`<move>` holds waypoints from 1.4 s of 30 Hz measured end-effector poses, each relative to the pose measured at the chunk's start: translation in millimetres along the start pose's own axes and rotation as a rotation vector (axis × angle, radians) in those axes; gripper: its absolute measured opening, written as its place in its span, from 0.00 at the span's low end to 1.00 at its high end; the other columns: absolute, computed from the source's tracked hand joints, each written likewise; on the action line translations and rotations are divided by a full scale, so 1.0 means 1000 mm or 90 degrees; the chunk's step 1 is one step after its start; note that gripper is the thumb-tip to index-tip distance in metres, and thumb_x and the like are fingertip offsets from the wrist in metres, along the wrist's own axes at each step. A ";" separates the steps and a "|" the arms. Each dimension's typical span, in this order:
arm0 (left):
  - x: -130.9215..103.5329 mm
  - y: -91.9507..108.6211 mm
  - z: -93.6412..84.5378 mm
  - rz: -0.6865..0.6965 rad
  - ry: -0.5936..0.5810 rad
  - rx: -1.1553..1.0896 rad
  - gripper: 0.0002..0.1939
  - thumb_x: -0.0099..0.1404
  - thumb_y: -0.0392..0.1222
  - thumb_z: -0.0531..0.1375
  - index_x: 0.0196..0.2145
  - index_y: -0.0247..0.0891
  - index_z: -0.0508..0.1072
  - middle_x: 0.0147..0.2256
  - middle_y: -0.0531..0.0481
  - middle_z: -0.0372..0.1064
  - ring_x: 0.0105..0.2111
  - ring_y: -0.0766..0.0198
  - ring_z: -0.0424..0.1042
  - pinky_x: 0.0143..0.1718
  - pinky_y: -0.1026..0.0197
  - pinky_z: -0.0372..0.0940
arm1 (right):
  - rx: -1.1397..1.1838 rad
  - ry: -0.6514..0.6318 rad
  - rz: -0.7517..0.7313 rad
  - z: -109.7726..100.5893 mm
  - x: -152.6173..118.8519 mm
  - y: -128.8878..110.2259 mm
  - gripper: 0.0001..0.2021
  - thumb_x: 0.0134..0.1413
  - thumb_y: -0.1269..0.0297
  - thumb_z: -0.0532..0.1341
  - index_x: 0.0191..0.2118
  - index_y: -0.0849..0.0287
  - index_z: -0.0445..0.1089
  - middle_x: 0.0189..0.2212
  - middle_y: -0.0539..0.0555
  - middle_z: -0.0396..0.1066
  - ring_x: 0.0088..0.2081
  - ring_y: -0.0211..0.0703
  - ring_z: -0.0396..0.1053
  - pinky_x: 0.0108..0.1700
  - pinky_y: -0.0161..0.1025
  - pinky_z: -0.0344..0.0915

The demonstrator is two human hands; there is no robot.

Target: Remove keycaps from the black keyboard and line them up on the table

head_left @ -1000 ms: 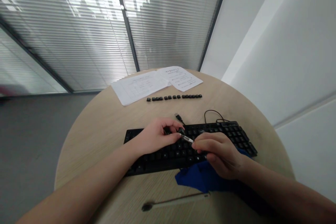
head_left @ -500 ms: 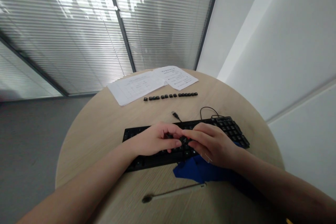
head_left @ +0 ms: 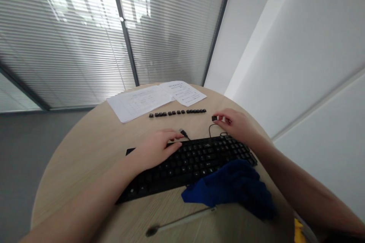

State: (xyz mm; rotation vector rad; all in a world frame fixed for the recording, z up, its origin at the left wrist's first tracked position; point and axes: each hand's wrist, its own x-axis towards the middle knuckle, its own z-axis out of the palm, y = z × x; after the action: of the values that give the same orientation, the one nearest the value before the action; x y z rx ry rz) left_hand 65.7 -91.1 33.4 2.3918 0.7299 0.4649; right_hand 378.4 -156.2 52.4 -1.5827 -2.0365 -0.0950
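A black keyboard lies at a slant across the round table. My left hand rests over its left part, fingers apart and holding nothing, close to the USB plug. Beyond the keyboard's right end, my right hand pinches a black keycap between thumb and fingers. That keycap is just right of a row of several loose keycaps on the table. A blue cloth lies crumpled against the keyboard's near edge, covering part of it.
White printed sheets lie at the far side of the wooden table. A thin brush with a dark tip is near the front. The keyboard cable loops behind the keyboard. Something yellow shows at the lower right.
My right hand has moved from the keyboard to the back right, with a keycap now visible in its pinch. My left hand has shifted slightly left; the view has tilted a little.
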 end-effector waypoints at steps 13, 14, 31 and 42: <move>0.005 -0.046 -0.017 -0.128 -0.003 0.158 0.17 0.69 0.47 0.54 0.45 0.41 0.81 0.42 0.45 0.80 0.38 0.56 0.76 0.41 0.56 0.67 | 0.106 -0.285 0.204 0.071 0.090 0.151 0.13 0.57 0.61 0.65 0.45 0.60 0.79 0.32 0.53 0.78 0.21 0.35 0.67 0.26 0.33 0.66; 0.005 -0.047 -0.015 -0.136 -0.007 0.157 0.17 0.69 0.47 0.54 0.45 0.41 0.81 0.42 0.45 0.80 0.38 0.55 0.77 0.41 0.56 0.67 | 0.114 -0.293 0.203 0.073 0.093 0.153 0.13 0.56 0.61 0.65 0.46 0.60 0.79 0.31 0.52 0.78 0.21 0.34 0.67 0.26 0.33 0.66; 0.009 -0.052 -0.013 -0.174 -0.042 0.137 0.15 0.67 0.47 0.54 0.36 0.41 0.80 0.36 0.46 0.79 0.36 0.56 0.75 0.38 0.56 0.65 | 0.213 -0.113 0.237 0.046 0.095 0.147 0.18 0.53 0.53 0.67 0.44 0.60 0.79 0.31 0.55 0.77 0.27 0.38 0.67 0.32 0.37 0.66; 0.012 -0.045 -0.016 -0.146 -0.054 0.165 0.17 0.68 0.50 0.53 0.35 0.41 0.80 0.36 0.46 0.79 0.36 0.55 0.75 0.38 0.56 0.64 | 0.221 0.034 0.345 -0.018 -0.025 0.039 0.30 0.67 0.40 0.46 0.31 0.58 0.73 0.17 0.49 0.61 0.19 0.37 0.59 0.23 0.36 0.55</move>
State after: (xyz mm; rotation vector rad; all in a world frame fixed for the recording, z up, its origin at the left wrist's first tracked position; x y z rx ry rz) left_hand 50.2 -46.8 19.0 2.5043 1.0663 0.1799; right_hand 424.0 -172.8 45.6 -1.8086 -1.4252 0.3918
